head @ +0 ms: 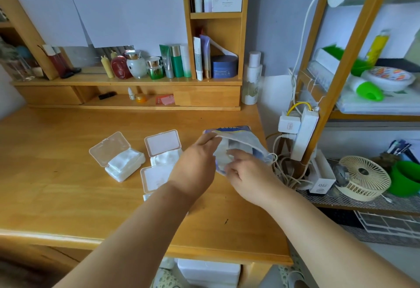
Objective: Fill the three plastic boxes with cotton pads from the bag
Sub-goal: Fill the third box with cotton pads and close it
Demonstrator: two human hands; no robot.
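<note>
Count on the desk (pixel 68 174): 3 clear plastic boxes, all lids up: left box (pixel 118 158), back box (pixel 164 146), near box (pixel 154 179). Left and back each hold 1 stack of cotton pads; near one's tray is hidden behind the forearm. 1 cotton pad bag (pixel 238 144). 2 hands on it: left hand (pixel 195 165), right hand (pixel 246 173). 1 cream desk fan (pixel 363 177) on the side rack.

Open boxes (pixel 127 158) crowd bag's (pixel 241 142) left; desk (pixel 56 185) beyond lies bare.
</note>
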